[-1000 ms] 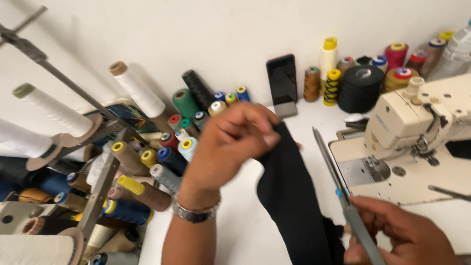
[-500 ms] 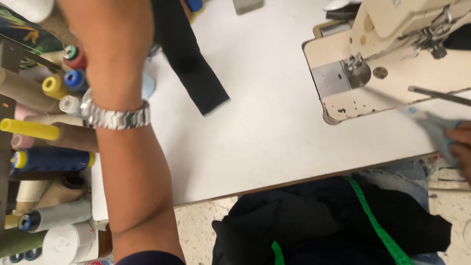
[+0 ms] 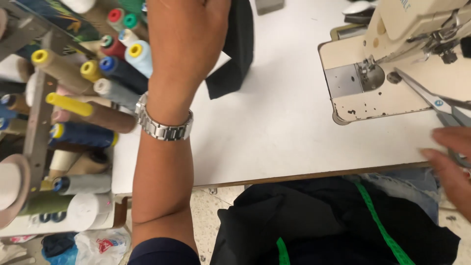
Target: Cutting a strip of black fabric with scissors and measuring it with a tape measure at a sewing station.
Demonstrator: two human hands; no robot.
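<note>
Silver link-bracelet wristwatch point(image 3: 164, 126) on my left wrist, dark navy sleeve point(image 3: 164, 252) hem at the upper arm, forearm bare, right hand point(image 3: 451, 167) bare.

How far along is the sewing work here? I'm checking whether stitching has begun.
Stitching does not look begun: nothing lies under the needle of the cream sewing machine. In hand: the left hand holds a black fabric strip raised over the white table, and the right hand rests on blue-handled scissors. More black cloth waits on the lap.

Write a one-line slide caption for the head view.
Left hand lifts black fabric strip over white table; right hand holds scissors beside sewing machine.
</note>
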